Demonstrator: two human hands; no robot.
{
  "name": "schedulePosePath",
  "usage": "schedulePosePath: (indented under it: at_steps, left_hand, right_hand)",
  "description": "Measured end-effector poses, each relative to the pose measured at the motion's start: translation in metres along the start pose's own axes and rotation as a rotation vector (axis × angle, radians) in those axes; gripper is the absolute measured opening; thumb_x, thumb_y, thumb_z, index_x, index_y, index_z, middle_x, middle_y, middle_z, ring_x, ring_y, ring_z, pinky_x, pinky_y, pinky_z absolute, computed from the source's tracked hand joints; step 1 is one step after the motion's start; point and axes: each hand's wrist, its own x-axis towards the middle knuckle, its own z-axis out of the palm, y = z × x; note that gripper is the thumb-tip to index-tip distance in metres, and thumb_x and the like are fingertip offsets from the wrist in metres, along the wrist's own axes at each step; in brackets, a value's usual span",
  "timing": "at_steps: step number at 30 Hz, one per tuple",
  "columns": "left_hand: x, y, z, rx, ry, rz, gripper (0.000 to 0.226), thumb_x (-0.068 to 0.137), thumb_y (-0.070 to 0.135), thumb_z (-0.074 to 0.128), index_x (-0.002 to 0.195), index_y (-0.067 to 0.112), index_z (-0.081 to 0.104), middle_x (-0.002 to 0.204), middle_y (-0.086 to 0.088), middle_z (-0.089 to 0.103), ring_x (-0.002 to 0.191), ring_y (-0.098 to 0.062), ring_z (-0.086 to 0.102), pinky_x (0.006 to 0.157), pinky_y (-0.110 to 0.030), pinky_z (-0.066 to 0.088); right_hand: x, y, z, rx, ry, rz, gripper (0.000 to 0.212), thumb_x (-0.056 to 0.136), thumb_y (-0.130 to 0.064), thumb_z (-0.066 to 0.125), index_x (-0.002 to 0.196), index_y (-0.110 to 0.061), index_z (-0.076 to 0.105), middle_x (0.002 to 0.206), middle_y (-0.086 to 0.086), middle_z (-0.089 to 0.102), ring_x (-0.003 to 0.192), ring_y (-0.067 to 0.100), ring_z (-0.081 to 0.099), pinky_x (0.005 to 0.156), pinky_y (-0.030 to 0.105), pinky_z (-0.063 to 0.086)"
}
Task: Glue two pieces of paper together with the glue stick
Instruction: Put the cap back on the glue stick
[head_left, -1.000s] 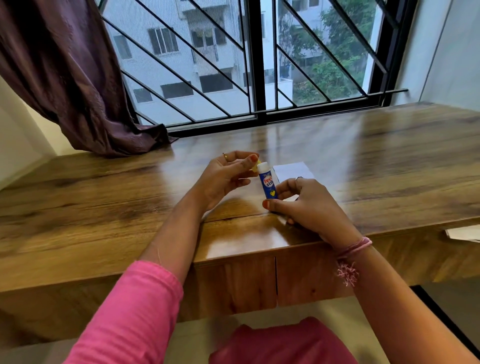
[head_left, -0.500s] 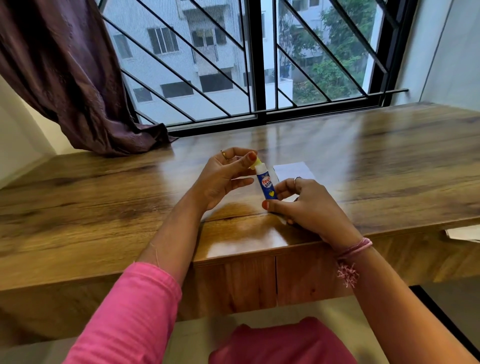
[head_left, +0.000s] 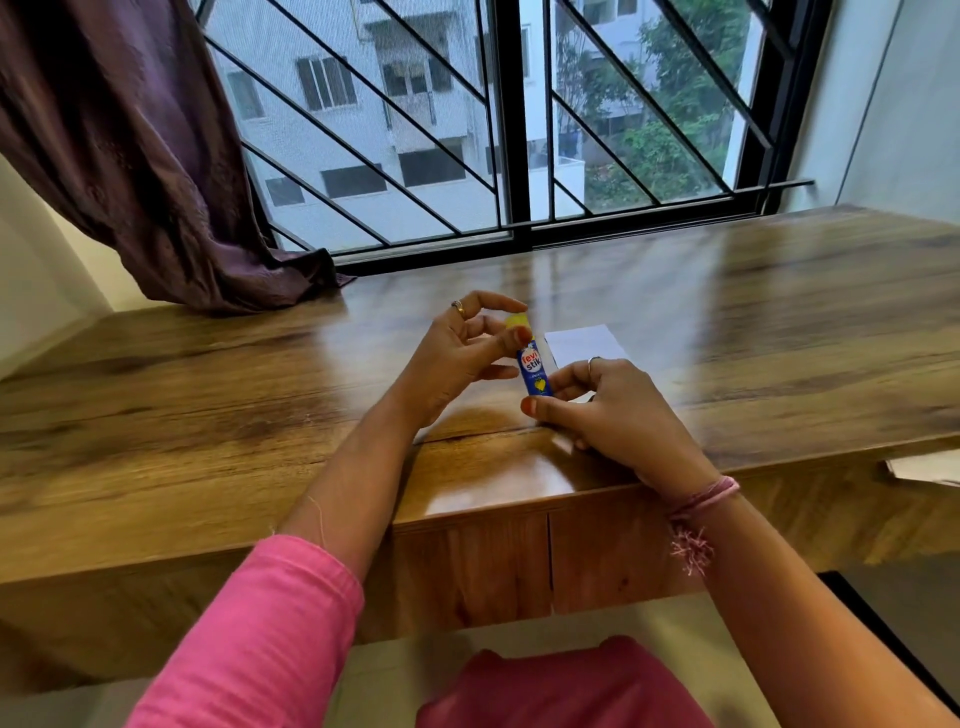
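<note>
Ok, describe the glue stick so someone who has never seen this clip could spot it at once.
Start at the barred window and come down to the wooden desk below it. Near the desk's front edge both hands meet: the glue stick stands between them, the right hand gripping its base. It is the only blue tube, with red-and-white lettering.

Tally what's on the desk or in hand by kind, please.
Glue stick: 1, held by both the left hand and the right hand
Yellow cap: 1
White paper: 1 visible behind the hands
Curtain: 1
Total: 4
</note>
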Motion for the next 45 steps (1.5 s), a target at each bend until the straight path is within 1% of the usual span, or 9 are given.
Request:
schedulePosePath:
  at_steps: [5,8,11,14,16,28,32,39,45]
  left_hand:
    - [-0.005,0.000,0.007,-0.061,-0.085,-0.017,0.042,0.083,0.016,0.070,0.122,0.025,0.057,0.103,-0.010,0.069,0.101,-0.028,0.067,0.080,-0.045,0.057]
    - [-0.006,0.003,0.003,-0.119,-0.058,-0.021,0.043,0.081,0.015,0.069,0.122,0.024,0.057,0.105,-0.013,0.068,0.098,-0.027,0.068,0.076,-0.041,0.057]
    - [-0.007,0.006,0.001,-0.141,-0.040,-0.037,0.041,0.079,0.016,0.070,0.118,0.025,0.058,0.105,-0.016,0.068,0.094,-0.026,0.069,0.072,-0.036,0.057]
    - [-0.007,0.006,0.001,-0.154,-0.055,-0.052,0.041,0.079,0.017,0.069,0.117,0.024,0.058,0.101,-0.012,0.071,0.094,-0.026,0.069,0.072,-0.035,0.057]
    - [-0.006,0.006,0.001,-0.166,-0.080,-0.060,0.044,0.079,0.016,0.069,0.119,0.023,0.055,0.099,-0.009,0.073,0.094,-0.026,0.070,0.072,-0.036,0.058]
    - [-0.006,0.005,0.002,-0.189,-0.097,-0.157,0.034,0.073,0.018,0.072,0.104,0.014,0.058,0.093,-0.003,0.074,0.085,-0.017,0.071,0.064,-0.028,0.057]
    - [-0.006,0.004,0.000,-0.248,-0.122,-0.187,0.026,0.081,0.018,0.064,0.105,0.012,0.060,0.103,-0.007,0.073,0.095,-0.022,0.070,0.074,-0.034,0.059]
    - [-0.007,0.003,-0.004,-0.187,-0.260,-0.270,0.042,0.076,0.006,0.070,0.117,0.010,0.059,0.112,-0.009,0.069,0.103,-0.024,0.067,0.085,-0.037,0.057]
    - [-0.008,0.000,0.004,-0.137,-0.297,-0.291,0.036,0.073,0.005,0.073,0.106,0.014,0.064,0.101,-0.006,0.074,0.090,-0.018,0.071,0.075,-0.027,0.058]
  right_hand:
    - [-0.003,0.000,-0.001,-0.038,0.010,-0.043,0.025,0.068,-0.038,0.081,0.083,-0.024,0.068,0.075,-0.006,0.071,0.037,-0.001,0.054,0.042,0.009,0.040]
    - [-0.002,0.001,-0.001,-0.054,-0.043,-0.074,0.049,0.061,-0.040,0.085,0.101,-0.023,0.063,0.091,-0.007,0.069,0.049,0.004,0.061,0.052,0.018,0.050]
    - [0.002,0.004,-0.006,-0.178,-0.051,-0.158,0.084,0.056,-0.039,0.087,0.123,-0.023,0.039,0.104,-0.002,0.058,0.063,0.010,0.060,0.069,0.033,0.054]
    - [0.010,0.002,-0.019,-0.403,-0.104,-0.387,0.110,0.057,-0.048,0.083,0.139,-0.030,0.011,0.101,-0.003,0.055,0.065,-0.007,0.050,0.069,0.023,0.050]
    - [0.016,-0.002,-0.028,-0.471,-0.168,-0.498,0.117,0.061,-0.052,0.080,0.145,-0.033,0.001,0.095,-0.004,0.056,0.058,-0.002,0.053,0.061,0.015,0.046]
    - [0.024,0.004,-0.023,-0.287,-0.246,-0.583,0.097,0.067,-0.028,0.081,0.143,-0.027,0.020,0.073,-0.008,0.055,0.051,0.007,0.052,0.052,0.012,0.039]
    - [0.022,0.002,-0.027,-0.420,-0.185,-0.568,0.090,0.060,-0.025,0.079,0.138,-0.015,0.034,0.065,-0.023,0.057,0.049,0.008,0.050,0.053,0.036,0.049]
    - [0.021,0.000,-0.031,-0.579,-0.087,-0.577,0.103,0.053,-0.037,0.078,0.142,-0.028,0.026,0.051,-0.009,0.052,0.047,0.003,0.047,0.052,0.035,0.049]
    - [0.025,0.002,-0.027,-0.524,-0.039,-0.598,0.103,0.059,-0.031,0.076,0.145,-0.028,0.021,0.050,-0.009,0.049,0.052,0.005,0.050,0.049,0.028,0.043]
